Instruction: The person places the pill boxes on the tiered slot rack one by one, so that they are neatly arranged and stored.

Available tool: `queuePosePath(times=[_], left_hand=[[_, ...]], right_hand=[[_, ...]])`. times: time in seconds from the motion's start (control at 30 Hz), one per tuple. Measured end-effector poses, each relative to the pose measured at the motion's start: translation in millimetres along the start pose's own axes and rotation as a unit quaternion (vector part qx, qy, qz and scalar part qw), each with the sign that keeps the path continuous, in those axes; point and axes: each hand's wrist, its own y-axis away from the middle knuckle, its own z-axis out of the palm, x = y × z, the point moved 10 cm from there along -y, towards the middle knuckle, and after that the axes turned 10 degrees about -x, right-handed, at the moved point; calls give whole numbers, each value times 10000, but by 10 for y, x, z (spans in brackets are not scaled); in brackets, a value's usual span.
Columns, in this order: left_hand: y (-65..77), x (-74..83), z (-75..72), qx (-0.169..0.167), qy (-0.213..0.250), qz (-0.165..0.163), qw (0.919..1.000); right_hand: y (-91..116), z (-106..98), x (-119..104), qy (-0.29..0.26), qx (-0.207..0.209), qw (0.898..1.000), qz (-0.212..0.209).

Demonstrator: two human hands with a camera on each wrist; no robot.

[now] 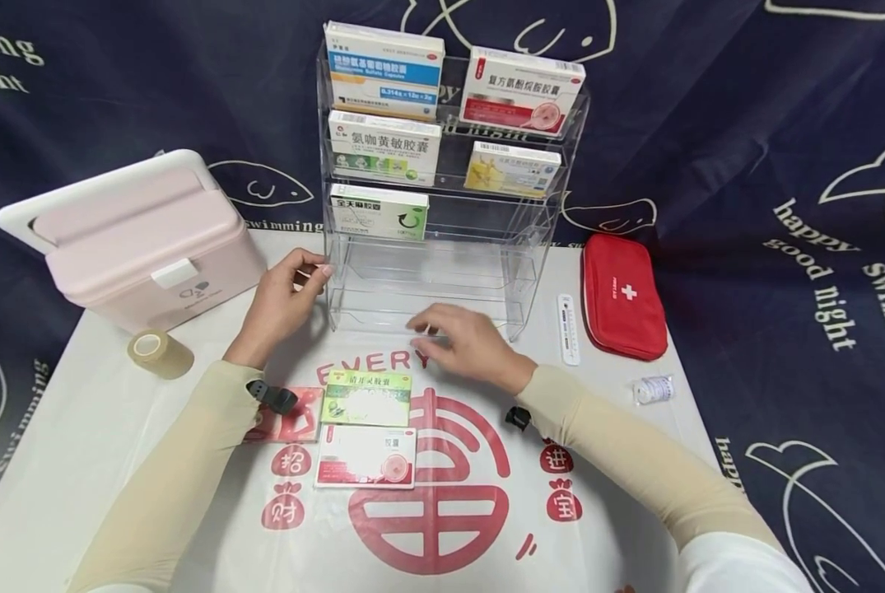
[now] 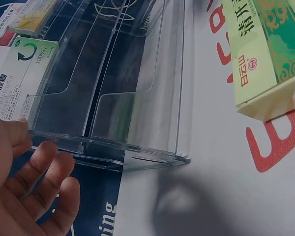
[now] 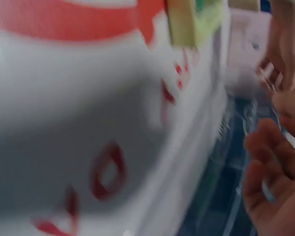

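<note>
On my head feed the rack (image 1: 435,276) stands at upper centre, five boxes (image 1: 386,70) on its upper tiers. At its left edge the left hand (image 1: 286,288) has a narrow grip, thumb and fingertips pinching the side; part of that pinch is out of my sight. The right hand (image 1: 468,344) is at centre, in front of the rack's lower part, its grip loosely curved, thumb and fingers a little apart. I cannot tell whether a fingertip touches the rack, since the right wrist feed is smeared.

Lower down, on the tabletop (image 1: 101,412), lie a green box (image 1: 368,399) and a white box (image 1: 366,457), glare washing out some of their lettering. I see only part of the red box (image 1: 305,412) to their left, as a black strap (image 1: 272,397) covers some of it. The left wrist feed crops the green box at upper right. At far right a small packet (image 1: 654,389) is too shiny to read.
</note>
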Motion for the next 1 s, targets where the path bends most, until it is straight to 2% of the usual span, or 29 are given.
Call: queuePosePath(times=[0.07, 0.17, 0.47, 0.7, 1.0], left_hand=[[2, 10, -15, 13, 2, 0, 10000], [-1, 5, -19, 22, 20, 4, 10000], [-5, 0, 0, 54, 9, 64, 10000], [-2, 3, 0, 44, -7, 13, 10000], [2, 8, -6, 85, -39, 19, 10000]], right_hand=[[18, 205, -5, -57, -536, 9984, 154], [24, 426, -21, -133, -1048, 9939, 318], [-5, 748, -109, -92, -1581, 9859, 533], [31, 814, -113, -144, -1761, 9824, 613], [126, 720, 3, -6, -1776, 9808, 803]])
